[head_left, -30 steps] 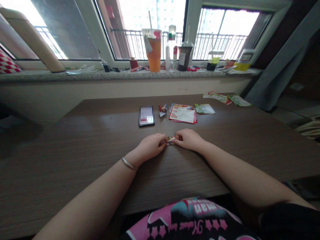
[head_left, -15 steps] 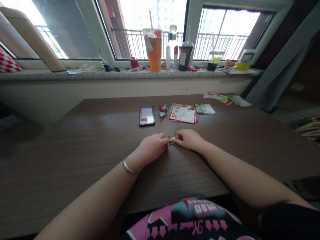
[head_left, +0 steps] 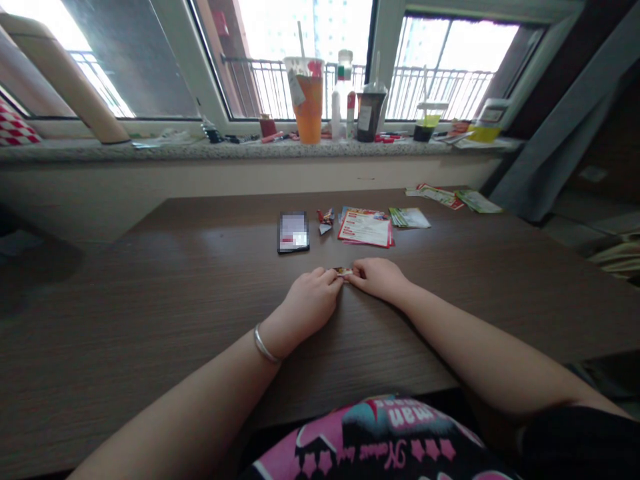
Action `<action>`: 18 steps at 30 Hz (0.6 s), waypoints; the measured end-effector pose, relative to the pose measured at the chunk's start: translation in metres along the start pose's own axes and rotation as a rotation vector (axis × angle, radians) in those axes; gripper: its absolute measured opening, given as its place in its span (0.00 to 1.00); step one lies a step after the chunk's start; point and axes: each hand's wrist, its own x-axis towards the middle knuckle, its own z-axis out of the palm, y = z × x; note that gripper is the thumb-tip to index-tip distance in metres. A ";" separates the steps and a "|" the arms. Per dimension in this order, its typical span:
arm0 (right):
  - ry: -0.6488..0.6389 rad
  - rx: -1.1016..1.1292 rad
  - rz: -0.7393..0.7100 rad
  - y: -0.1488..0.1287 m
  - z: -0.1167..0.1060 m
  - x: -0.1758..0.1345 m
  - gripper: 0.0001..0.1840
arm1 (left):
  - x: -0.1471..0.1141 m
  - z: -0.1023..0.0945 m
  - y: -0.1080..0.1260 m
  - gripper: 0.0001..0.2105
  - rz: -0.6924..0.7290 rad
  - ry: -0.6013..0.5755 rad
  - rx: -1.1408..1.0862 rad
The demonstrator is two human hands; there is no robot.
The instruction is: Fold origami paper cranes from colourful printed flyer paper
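Between my two hands lies a small folded piece of printed paper (head_left: 343,272), low over the table. My left hand (head_left: 314,297), with a silver bangle on its wrist, pinches the paper's left side. The other side is pinched by the fingertips of my right hand (head_left: 379,277). Much of the paper is hidden under the fingers. Just beyond it are a small folded paper piece (head_left: 325,221) in red, blue and white, and a stack of printed cards (head_left: 366,228).
A phone (head_left: 293,232) lies left of the folded piece. Green cards (head_left: 410,217) and more leaflets (head_left: 440,195) lie on the table (head_left: 150,300) at right. On the sill stand an orange drink cup (head_left: 309,103), a dark drink cup (head_left: 371,113) and bottles (head_left: 341,100).
My left hand has shifted slightly right and turned, its fingers now lying further over the paper, so less of it shows. My right hand stays nearly in place.
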 end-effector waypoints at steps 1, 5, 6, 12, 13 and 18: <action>0.000 -0.002 0.002 0.000 0.000 0.000 0.24 | 0.000 0.000 0.002 0.15 -0.004 -0.011 0.000; 0.000 -0.007 -0.004 0.000 0.001 0.001 0.24 | 0.000 -0.001 0.008 0.16 -0.023 -0.033 0.028; -0.001 -0.007 -0.007 0.000 0.001 0.001 0.24 | 0.000 -0.001 0.009 0.17 -0.030 -0.038 0.036; 0.083 0.026 -0.058 0.001 0.002 -0.003 0.17 | -0.001 -0.001 0.010 0.17 -0.057 -0.023 0.038; 0.118 0.023 -0.104 0.002 0.002 -0.004 0.15 | -0.001 -0.002 0.009 0.16 -0.060 -0.022 0.034; 0.153 -0.081 -0.376 -0.001 -0.005 -0.012 0.13 | -0.003 -0.005 0.005 0.17 -0.042 -0.012 0.001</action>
